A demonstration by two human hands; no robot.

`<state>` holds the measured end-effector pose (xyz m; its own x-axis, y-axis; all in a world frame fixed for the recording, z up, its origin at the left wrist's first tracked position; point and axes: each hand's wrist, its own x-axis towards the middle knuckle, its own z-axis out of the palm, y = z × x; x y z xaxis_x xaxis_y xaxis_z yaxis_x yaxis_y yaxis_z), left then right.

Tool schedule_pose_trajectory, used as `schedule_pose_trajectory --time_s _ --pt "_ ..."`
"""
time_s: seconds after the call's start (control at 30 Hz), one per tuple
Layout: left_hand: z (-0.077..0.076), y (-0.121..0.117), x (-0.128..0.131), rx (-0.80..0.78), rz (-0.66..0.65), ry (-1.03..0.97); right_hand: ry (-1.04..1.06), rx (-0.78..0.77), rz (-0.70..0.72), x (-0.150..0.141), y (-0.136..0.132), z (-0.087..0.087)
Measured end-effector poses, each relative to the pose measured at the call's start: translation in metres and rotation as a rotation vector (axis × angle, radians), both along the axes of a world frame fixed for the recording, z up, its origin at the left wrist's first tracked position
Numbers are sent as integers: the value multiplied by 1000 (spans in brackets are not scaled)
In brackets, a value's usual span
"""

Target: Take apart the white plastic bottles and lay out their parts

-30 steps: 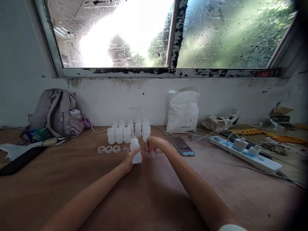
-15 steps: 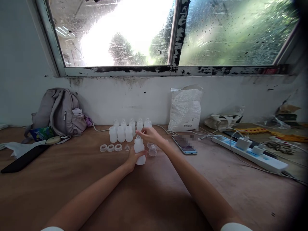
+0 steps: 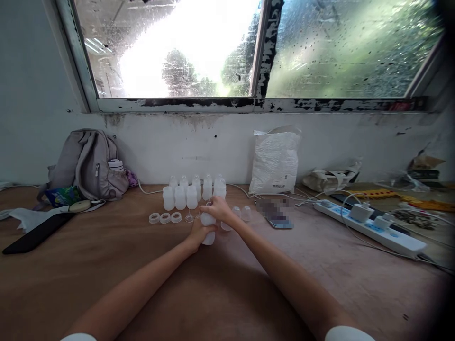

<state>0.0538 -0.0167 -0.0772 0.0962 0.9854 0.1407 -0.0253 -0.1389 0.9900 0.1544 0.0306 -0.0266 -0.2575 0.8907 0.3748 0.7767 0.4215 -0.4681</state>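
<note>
My left hand (image 3: 197, 236) is wrapped round a frosted white baby bottle (image 3: 208, 238), tilted a little above the table. Closed over the top of the same bottle is my right hand (image 3: 217, 209); its fingers hide most of the neck and teat. To the left lie three white screw rings (image 3: 165, 218) in a row, and clear teats (image 3: 189, 217) sit between them and the bottle. On the right stand clear caps (image 3: 246, 213), one partly behind my right wrist. Several more baby bottles (image 3: 180, 198) stand behind, the back ones topped with teats.
A phone (image 3: 279, 218) and a white power strip (image 3: 369, 229) with cables lie to the right. A white plastic package (image 3: 275, 163) leans on the wall. At left are a grey backpack (image 3: 87, 166) and a black flat case (image 3: 37, 233) on the brown table (image 3: 142, 265).
My right hand moved from beside the clear caps to the bottle's teat, then lower over its top. My left hand has kept its hold on the bottle. The view shifted slightly.
</note>
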Motion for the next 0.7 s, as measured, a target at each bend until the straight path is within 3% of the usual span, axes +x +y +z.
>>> schedule_pose_trajectory --time_s 0.4,0.7 --pt "2 0 -5 -143 -197 -161 222 -40 28 -5 -2 -3" --pt "10 -4 -13 -296 -488 -342 363 -226 165 -3 -13 8"
